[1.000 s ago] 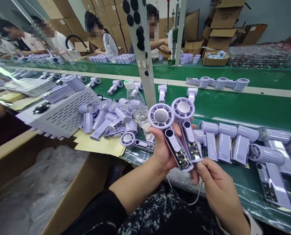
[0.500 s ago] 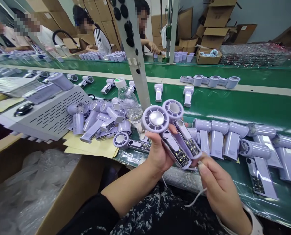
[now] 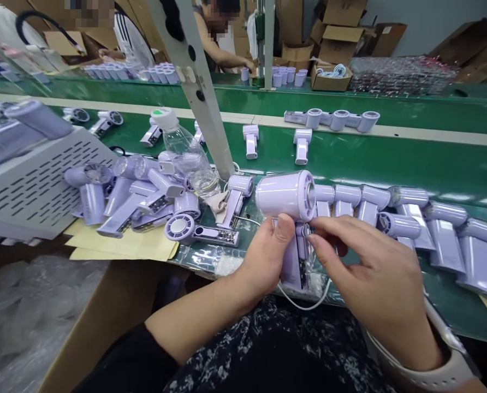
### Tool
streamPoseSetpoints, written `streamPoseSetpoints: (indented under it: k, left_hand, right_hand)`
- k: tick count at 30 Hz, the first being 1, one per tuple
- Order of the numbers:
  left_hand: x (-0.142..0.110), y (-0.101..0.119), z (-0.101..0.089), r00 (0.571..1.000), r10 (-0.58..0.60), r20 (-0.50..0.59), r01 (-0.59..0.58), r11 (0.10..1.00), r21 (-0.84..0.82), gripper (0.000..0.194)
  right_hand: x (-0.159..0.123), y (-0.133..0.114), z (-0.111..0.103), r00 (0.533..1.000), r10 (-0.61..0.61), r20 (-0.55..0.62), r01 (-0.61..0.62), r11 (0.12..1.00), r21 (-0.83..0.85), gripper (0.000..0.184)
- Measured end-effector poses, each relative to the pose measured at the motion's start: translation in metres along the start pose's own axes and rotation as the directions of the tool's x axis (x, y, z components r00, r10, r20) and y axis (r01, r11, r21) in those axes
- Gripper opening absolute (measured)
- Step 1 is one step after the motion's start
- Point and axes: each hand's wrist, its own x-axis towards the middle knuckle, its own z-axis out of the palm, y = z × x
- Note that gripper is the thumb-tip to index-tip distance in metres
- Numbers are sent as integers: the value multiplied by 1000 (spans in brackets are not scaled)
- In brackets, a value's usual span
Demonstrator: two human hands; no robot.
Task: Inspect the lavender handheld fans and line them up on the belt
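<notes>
My left hand (image 3: 268, 251) is wrapped round the handle of a lavender handheld fan (image 3: 282, 196), held upright with its barrel-shaped head on top. Small parts show through the clear front of the handle. At the upper front of that handle, the thumb and forefinger of my right hand (image 3: 366, 267) close in a pinch, by a round button. A white cable (image 3: 304, 308) loops below the fan; its ends are hidden. Just left of my left hand, another fan (image 3: 237, 199) leans on the bench, and one more fan (image 3: 198, 232) lies flat with its round grille up.
A pile of fans (image 3: 141, 188) lies left beside a slotted metal box (image 3: 55, 185). A water bottle (image 3: 186, 153) stands by a slanted post (image 3: 202, 93). Right, a row of fans (image 3: 444, 234) lines the bench. More fans rest on the green belt (image 3: 350, 158); co-workers are beyond.
Two fans were in my left hand; now one is, turned upright. My right hand has moved from the cable at the handle's base up to the handle's upper front. The view has shifted.
</notes>
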Motion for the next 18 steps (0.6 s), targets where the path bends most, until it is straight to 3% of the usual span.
streamPoseSetpoints:
  k: [9,15,18]
  left_hand:
    - [-2,-6,-10,999,26,-34,-22,994,106,63]
    - [5,-4,-11,991,113,73,-127,965,231,69]
    - [4,0,-10,990,133,54,-143,932,333,72]
  right_hand:
    - [-5,1,5,1000,0,-21,-1,999,-36,17]
    - [-7,2,4,1000,-12,-27,10,998,-54,20]
    - [-6,2,5,999,3,-40,-5,999,-43,23]
